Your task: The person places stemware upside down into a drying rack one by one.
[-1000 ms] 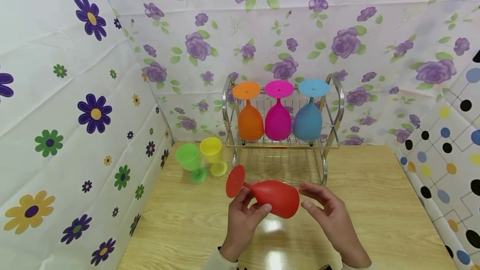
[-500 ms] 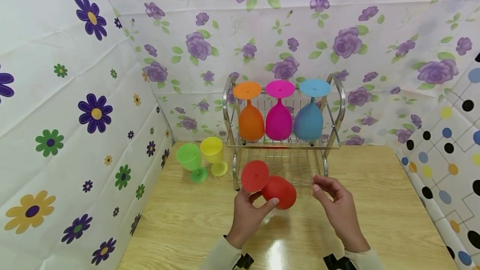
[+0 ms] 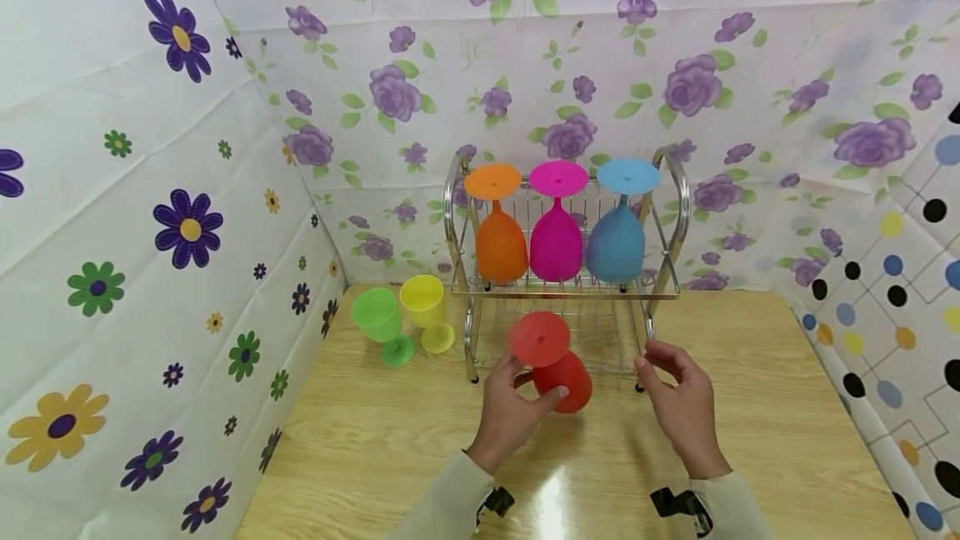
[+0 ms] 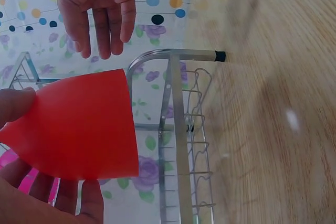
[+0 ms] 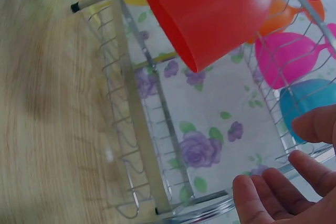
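My left hand (image 3: 512, 413) grips a red plastic goblet (image 3: 567, 375) by its bowl, thumb on one side and fingers on the other. The goblet is tilted, foot up and mouth down, above the table in front of the wire rack (image 3: 562, 295). In the left wrist view the red bowl (image 4: 86, 127) hides part of the rack. Beside the rack's front right leg, my right hand (image 3: 681, 413) has loosely bent fingers with nothing between them. Whether it touches the leg I cannot tell. Orange (image 3: 501, 244), magenta (image 3: 557, 244) and blue (image 3: 617, 244) goblets stand upside down on the upper tier.
Left of the rack, a green goblet (image 3: 378, 317) and a yellow goblet (image 3: 424, 302) stand upright on the wooden table (image 3: 352, 448). Wire mesh forms the rack's lower tier (image 3: 600, 332). Flowered cloth (image 3: 420, 132) hangs behind, with patterned cloths at both sides.
The red goblet has turned from lying nearly sideways to foot up, moving slightly right with my left hand. My right hand has moved right, away from the goblet's rim, towards the rack leg.
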Tool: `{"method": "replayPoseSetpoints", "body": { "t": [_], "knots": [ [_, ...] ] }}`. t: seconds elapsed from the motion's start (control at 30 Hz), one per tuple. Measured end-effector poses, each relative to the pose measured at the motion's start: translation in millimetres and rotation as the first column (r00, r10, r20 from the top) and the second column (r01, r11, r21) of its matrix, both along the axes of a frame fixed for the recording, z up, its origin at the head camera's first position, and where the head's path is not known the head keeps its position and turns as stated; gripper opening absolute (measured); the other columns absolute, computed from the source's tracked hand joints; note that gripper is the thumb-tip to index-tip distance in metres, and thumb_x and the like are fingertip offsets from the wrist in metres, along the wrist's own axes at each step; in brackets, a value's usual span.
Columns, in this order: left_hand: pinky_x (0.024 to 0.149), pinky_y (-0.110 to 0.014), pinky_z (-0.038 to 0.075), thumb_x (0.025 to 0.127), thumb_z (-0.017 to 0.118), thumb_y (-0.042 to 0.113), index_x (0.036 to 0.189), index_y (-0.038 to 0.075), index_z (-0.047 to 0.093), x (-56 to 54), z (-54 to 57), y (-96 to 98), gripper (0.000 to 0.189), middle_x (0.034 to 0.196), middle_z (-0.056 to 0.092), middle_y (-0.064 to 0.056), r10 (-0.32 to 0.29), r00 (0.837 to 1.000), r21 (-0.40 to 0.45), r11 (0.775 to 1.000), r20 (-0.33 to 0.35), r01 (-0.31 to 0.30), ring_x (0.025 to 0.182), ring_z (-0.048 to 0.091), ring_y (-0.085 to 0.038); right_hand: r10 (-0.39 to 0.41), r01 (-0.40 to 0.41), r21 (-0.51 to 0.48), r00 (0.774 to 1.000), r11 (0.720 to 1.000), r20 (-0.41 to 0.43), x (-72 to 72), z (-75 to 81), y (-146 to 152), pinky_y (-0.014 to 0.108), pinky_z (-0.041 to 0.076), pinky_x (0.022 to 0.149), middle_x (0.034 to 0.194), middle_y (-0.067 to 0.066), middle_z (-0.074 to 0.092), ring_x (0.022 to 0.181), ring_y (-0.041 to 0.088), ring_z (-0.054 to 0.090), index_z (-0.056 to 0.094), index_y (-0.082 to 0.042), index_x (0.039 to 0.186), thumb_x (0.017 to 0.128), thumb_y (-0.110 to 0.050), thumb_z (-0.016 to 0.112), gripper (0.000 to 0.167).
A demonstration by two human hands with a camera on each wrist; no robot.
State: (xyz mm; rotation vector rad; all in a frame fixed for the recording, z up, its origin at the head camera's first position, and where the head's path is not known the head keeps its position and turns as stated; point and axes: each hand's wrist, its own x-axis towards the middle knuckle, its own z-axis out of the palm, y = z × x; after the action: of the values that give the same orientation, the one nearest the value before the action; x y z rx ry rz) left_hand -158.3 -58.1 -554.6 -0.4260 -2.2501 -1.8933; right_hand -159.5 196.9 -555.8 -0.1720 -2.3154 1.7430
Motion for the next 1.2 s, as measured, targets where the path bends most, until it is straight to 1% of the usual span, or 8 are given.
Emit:
{"method": "replayPoseSetpoints", "body": {
  "t": [0.13,0.2,0.37,0.5,0.77,0.97,1.07,1.2],
  "knots": [
    [0.100,-0.037,0.061,0.089,0.087,0.020,0.142,0.033,0.064,-4.1,-2.3,4.5,0.059,0.140,0.065,0.008,0.001,1.000,-0.037,0.999,0.013,-0.001,0.129,0.062,-0.019,-0.044,0.044,0.012,0.999,0.999,0.024,-7.5,-6.5,2.5,0.006,0.054,0.084,0.133,0.004,0.067,0.117,0.000,0.061,0.066,-0.015,0.140,0.103,-0.034,0.070,0.042],
    [0.100,-0.036,0.061,0.089,0.087,0.019,0.141,0.031,0.066,-6.2,-2.8,6.8,0.058,0.139,0.065,0.007,0.003,1.000,-0.054,0.999,0.030,-0.001,0.128,0.062,-0.019,-0.060,0.060,0.010,0.998,0.998,0.021,-11.1,-10.7,3.5,0.005,0.053,0.085,0.132,0.006,0.067,0.121,0.008,0.063,0.066,-0.013,0.139,0.103,-0.032,0.070,0.041],
    [0.102,-0.040,0.060,0.088,0.087,0.020,0.138,0.027,0.069,-13.2,-3.1,12.5,0.053,0.140,0.064,0.006,0.017,0.996,-0.088,0.996,0.083,-0.010,0.129,0.060,-0.020,-0.097,0.098,0.032,0.995,0.995,-0.011,-19.4,-21.7,5.8,0.000,0.050,0.084,0.136,0.015,0.064,0.130,0.031,0.062,0.064,-0.007,0.141,0.103,-0.026,0.070,0.043],
    [0.101,-0.040,0.060,0.088,0.087,0.020,0.138,0.024,0.069,-20.6,-4.8,17.5,0.053,0.140,0.064,0.006,0.032,0.994,-0.121,0.992,0.107,-0.019,0.129,0.060,-0.020,-0.123,0.124,0.055,0.992,0.991,-0.018,-24.7,-30.3,6.7,-0.003,0.046,0.082,0.141,0.018,0.060,0.131,0.036,0.061,0.062,-0.005,0.144,0.103,-0.024,0.070,0.046],
    [0.095,-0.035,0.062,0.088,0.087,0.018,0.138,0.023,0.070,-36.3,-8.2,29.0,0.054,0.138,0.064,0.004,0.023,0.993,-0.134,0.991,0.119,-0.007,0.124,0.062,-0.020,-0.160,0.162,0.099,0.987,0.982,-0.027,-37.7,-43.7,7.3,-0.003,0.048,0.082,0.140,0.019,0.061,0.125,0.035,0.064,0.059,-0.005,0.148,0.103,-0.017,0.069,0.048],
    [0.093,-0.034,0.063,0.089,0.087,0.023,0.139,0.019,0.069,-47.8,-13.5,37.2,0.054,0.136,0.064,0.002,0.034,0.989,-0.159,0.987,0.145,-0.010,0.120,0.062,-0.019,-0.195,0.199,0.156,0.980,0.967,-0.040,-43.2,-53.4,9.0,-0.004,0.047,0.080,0.131,0.017,0.067,0.116,0.032,0.068,0.061,-0.008,0.148,0.101,-0.012,0.071,0.048],
    [0.093,-0.033,0.063,0.090,0.086,0.025,0.140,0.019,0.069,-52.8,-13.3,40.7,0.053,0.136,0.064,0.001,0.030,0.990,-0.183,0.983,0.140,-0.004,0.122,0.062,-0.019,-0.212,0.220,0.183,0.975,0.958,-0.065,-45.8,-58.0,10.0,-0.006,0.043,0.076,0.122,0.016,0.072,0.107,0.024,0.070,0.064,-0.010,0.145,0.100,-0.010,0.071,0.045],
    [0.093,-0.033,0.063,0.091,0.085,0.027,0.142,0.020,0.068,-58.9,-11.6,43.6,0.055,0.138,0.064,0.001,0.030,0.991,-0.221,0.975,0.132,0.001,0.124,0.063,-0.020,-0.218,0.234,0.212,0.971,0.949,-0.098,-49.2,-63.3,10.6,-0.006,0.044,0.074,0.113,0.013,0.076,0.095,0.001,0.064,0.068,-0.012,0.142,0.100,-0.009,0.071,0.042]
  ]
}}
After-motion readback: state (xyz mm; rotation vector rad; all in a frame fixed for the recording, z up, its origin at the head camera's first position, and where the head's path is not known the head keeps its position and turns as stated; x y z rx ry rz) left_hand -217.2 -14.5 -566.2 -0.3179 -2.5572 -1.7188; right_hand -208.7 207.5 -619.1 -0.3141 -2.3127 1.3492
